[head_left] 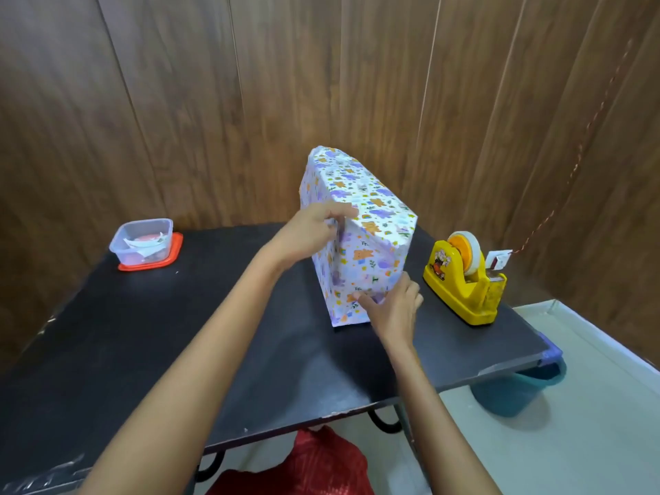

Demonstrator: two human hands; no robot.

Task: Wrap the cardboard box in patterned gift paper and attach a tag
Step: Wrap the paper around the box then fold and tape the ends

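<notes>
Wrapped box (pixel 357 223) stands on end on dark surface (pixel 143 351), mid-surface. Left hand (pixel 310 232) pinches paper fold at box's upper near edge. Right hand (pixel 393 309) open, fingers pressed flat on box's lower near face. Yellow tape dispenser (pixel 464 280) right of box; plastic container (pixel 143 241) well left.

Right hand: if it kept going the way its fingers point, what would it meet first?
The right hand points up-left, fingertips already on the near end face of the upright box wrapped in white animal-print paper. It would press into that folded flap at once.
</notes>
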